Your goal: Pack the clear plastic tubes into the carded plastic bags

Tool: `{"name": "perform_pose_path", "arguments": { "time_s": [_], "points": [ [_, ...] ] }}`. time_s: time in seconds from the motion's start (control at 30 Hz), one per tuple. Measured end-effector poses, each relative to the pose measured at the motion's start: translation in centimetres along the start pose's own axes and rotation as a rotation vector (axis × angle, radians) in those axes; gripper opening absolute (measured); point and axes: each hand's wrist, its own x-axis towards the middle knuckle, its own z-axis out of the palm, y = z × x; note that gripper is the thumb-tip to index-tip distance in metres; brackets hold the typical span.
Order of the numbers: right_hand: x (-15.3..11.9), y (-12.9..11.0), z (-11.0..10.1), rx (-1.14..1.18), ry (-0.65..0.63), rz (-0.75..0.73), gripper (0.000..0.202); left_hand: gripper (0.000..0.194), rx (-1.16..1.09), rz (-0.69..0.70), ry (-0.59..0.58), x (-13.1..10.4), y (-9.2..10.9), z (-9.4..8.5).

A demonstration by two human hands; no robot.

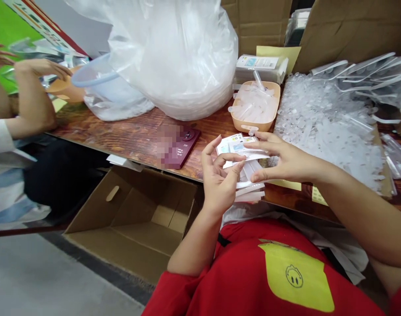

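My left hand is closed in a pinch, thumb and forefinger tips together in front of a printed card packet. Whatever sits between those tips is too small to make out. Across from it, my right hand is open, thumb apart from the stretched fingers, with fingertips over the packet's right side. White cards with blue and yellow print overlap here. Below them, between my hands, lies a stack of clear plastic packs at the table's front edge. My fingers partly hide both.
An orange tub holds clear plastic pieces. Right of it spreads a large heap of clear pieces. A dark red phone-like box, big plastic bag and blue basin stand left. An open carton is below; a co-worker's arm reaches in.
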Motion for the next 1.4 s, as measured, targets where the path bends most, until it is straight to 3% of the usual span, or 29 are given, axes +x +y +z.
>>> {"name": "perform_pose_path", "arguments": {
  "time_s": [0.1,0.2,0.33,0.43,0.53,0.6,0.63,0.67,0.73,0.8,0.9,0.97,1.07,1.17,1.2,1.3,1.4],
  "points": [
    [0.5,0.0,0.7,0.041,0.035,0.070,0.087,0.066,-0.018,0.030,-0.007,-0.4,0.1,0.0],
    [0.6,-0.5,1.5,0.112,0.116,0.026,0.064,0.061,-0.055,0.075,-0.019,-0.8,0.5,0.0],
    [-0.8,-1.8,2.7,0.134,0.368,-0.262,0.013,0.052,0.004,0.195,-0.054,-2.1,1.4,0.3],
    [-2.2,-3.0,1.6,0.008,0.470,-0.458,0.009,0.057,0.068,0.280,-0.119,-2.9,2.0,0.4],
    [-2.6,-3.2,-3.6,-0.183,0.536,-0.543,0.008,0.065,0.194,0.359,-0.143,-2.3,2.2,-0.4],
    [-2.0,-2.0,-9.2,-0.403,0.644,-0.427,0.017,0.058,0.407,0.438,-0.148,-1.0,2.0,-1.6],
    [-1.6,-0.9,-12.3,-0.535,0.696,-0.291,0.026,0.049,0.558,0.496,-0.185,-0.3,1.7,-2.2],
    [-1.1,0.7,-15.5,-0.621,0.744,-0.195,0.034,0.040,0.713,0.566,-0.248,0.5,1.4,-2.9],
    [0.0,4.7,-21.6,-0.733,0.716,-0.020,0.046,0.028,0.943,0.652,-0.369,1.8,0.8,-4.1],
    [1.0,9.3,-26.6,-0.804,0.637,0.029,0.060,0.029,1.067,0.652,-0.477,2.5,0.0,-5.0],
    [2.0,14.5,-30.6,-0.947,0.462,-0.005,0.070,0.037,1.142,0.584,-0.604,2.9,-0.7,-5.6],
    [1.9,15.2,-30.2,-0.985,0.468,-0.002,0.063,0.041,1.164,0.550,-0.659,3.3,-0.8,-5.7],
    [0.0,12.1,-25.8,-1.032,0.453,0.066,0.053,0.041,1.202,0.522,-0.710,4.1,-0.4,-5.9],
    [-3.1,8.2,-19.4,-0.937,0.108,0.028,0.045,0.042,1.248,0.488,-0.768,5.1,0.2,-5.6],
    [-4.1,7.5,-17.3,-0.913,0.052,0.026,0.047,0.043,1.268,0.478,-0.791,5.4,0.3,-5.4],
    [-6.5,7.5,-12.8,-0.986,0.004,0.096,0.044,0.045,1.353,0.462,-0.853,5.6,0.7,-4.5],
    [-7.2,8.9,-11.0,-1.109,0.014,0.129,0.032,0.049,1.378,0.515,-0.863,5.2,0.8,-3.7]
  ]
}}
